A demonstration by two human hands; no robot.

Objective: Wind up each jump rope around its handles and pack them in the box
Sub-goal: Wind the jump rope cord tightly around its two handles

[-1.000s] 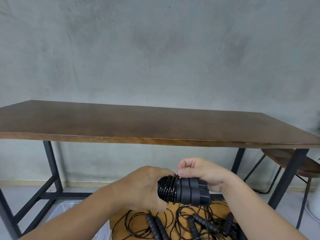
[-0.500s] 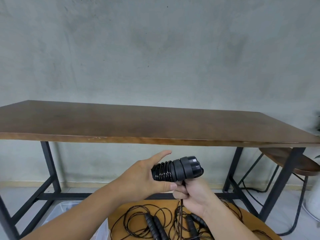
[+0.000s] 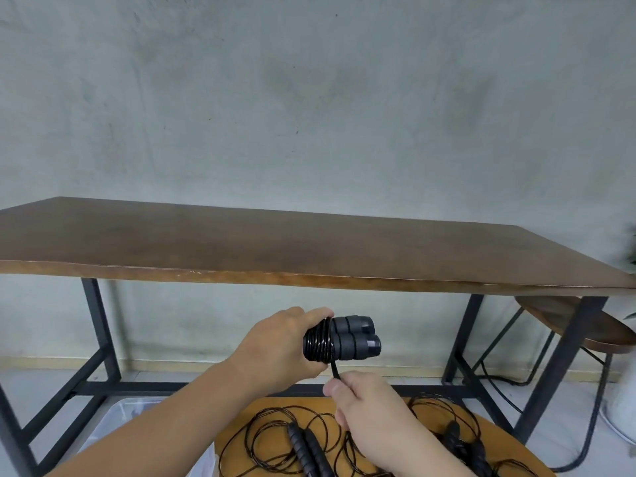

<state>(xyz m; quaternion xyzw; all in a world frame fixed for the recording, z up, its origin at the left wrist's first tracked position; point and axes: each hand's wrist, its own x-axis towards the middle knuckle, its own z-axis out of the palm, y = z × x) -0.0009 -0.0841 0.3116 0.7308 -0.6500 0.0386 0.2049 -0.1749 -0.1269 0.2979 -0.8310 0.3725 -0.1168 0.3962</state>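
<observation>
My left hand (image 3: 278,349) grips a pair of black jump rope handles (image 3: 354,337) held side by side, with shiny black rope coiled around them (image 3: 318,342). Their end caps point right. A short stretch of loose rope (image 3: 335,370) runs down from the coil into my right hand (image 3: 364,407), which pinches it just below. Under my hands, several unwound black jump ropes (image 3: 306,442) lie tangled on a round wooden stool (image 3: 241,421). A translucent plastic box (image 3: 113,421) sits on the floor at lower left, partly hidden by my left forearm.
A long brown wooden table (image 3: 275,249) on black metal legs stands in front against a grey concrete wall. A second round stool (image 3: 585,325) sits under its right end. A black cable (image 3: 509,383) trails on the floor there.
My left hand closed around the wound handles, which turned so both end caps show. My right hand dropped from under the handles and now pulls the rope's loose tail downward.
</observation>
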